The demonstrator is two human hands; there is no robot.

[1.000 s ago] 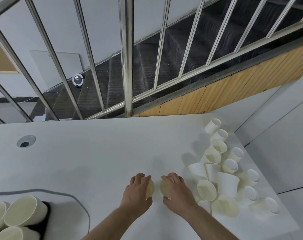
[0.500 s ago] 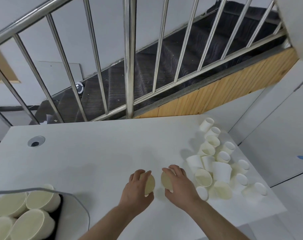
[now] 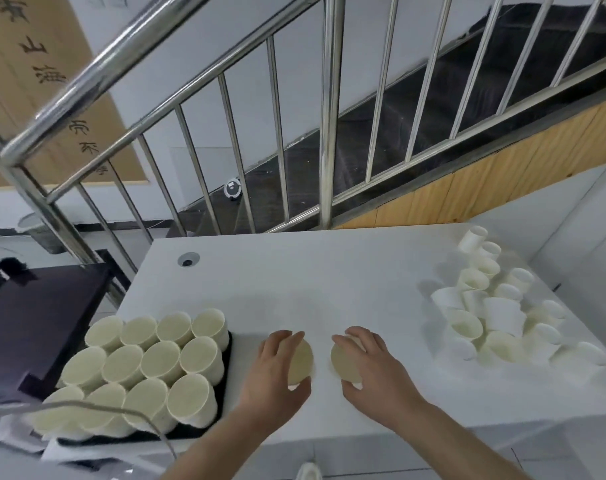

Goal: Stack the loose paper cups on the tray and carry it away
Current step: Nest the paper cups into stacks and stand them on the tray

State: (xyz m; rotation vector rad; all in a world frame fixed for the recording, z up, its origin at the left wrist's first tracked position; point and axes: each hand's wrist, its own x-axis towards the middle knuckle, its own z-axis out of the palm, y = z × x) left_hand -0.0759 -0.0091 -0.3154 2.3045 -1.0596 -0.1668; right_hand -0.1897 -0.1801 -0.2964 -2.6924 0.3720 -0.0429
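My left hand point(image 3: 277, 372) grips one paper cup point(image 3: 301, 362), my right hand point(image 3: 371, 365) another point(image 3: 343, 363), mouths facing over the white table point(image 3: 329, 271). I should align the rims squarely and nest them gently, then add them to the tray point(image 3: 225, 382) at my left.

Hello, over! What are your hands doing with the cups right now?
Left hand grips one cup, right hand grips another. Tray at left full of cups. Loose pile at right. Nothing between hands and tray.
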